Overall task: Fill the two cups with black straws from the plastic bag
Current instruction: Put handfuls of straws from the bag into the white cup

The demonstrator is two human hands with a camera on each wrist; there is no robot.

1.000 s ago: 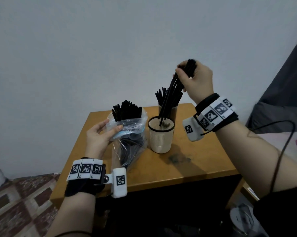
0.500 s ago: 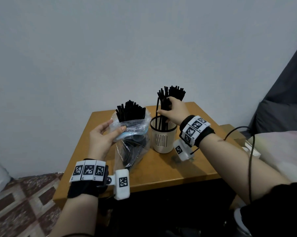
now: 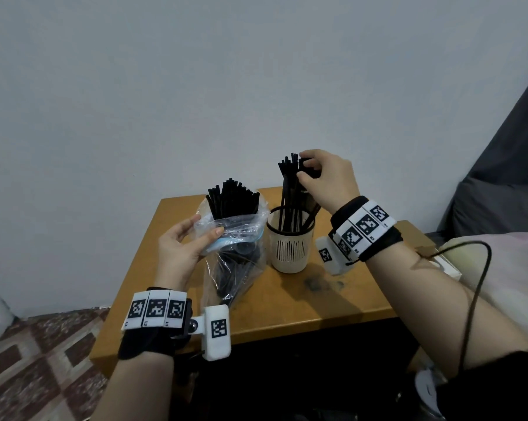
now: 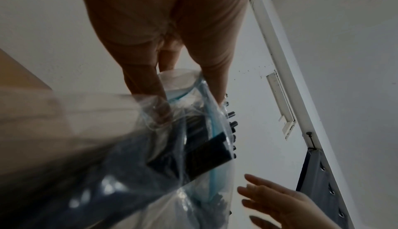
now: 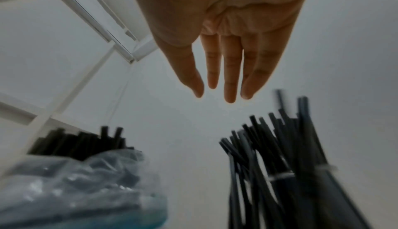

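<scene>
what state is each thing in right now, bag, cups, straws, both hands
plastic bag: upright on the table, mouth open, still holding many black straws
front cup: upright, partly filled with straws
rear cup: hidden behind the front cup, cannot tell
left hand: grips the bag's rim
right hand: open above the cup straws, fingers straight, holding nothing
table: dark smudge beside the front cup

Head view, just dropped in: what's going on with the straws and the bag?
A person is moving black straws from a plastic bag into cups on a small wooden table. The left hand pinches the bag's mouth, with many straws still standing in it. The right hand is open just above the straws in the near white cup, holding none. A second cup behind it is mostly hidden.
</scene>
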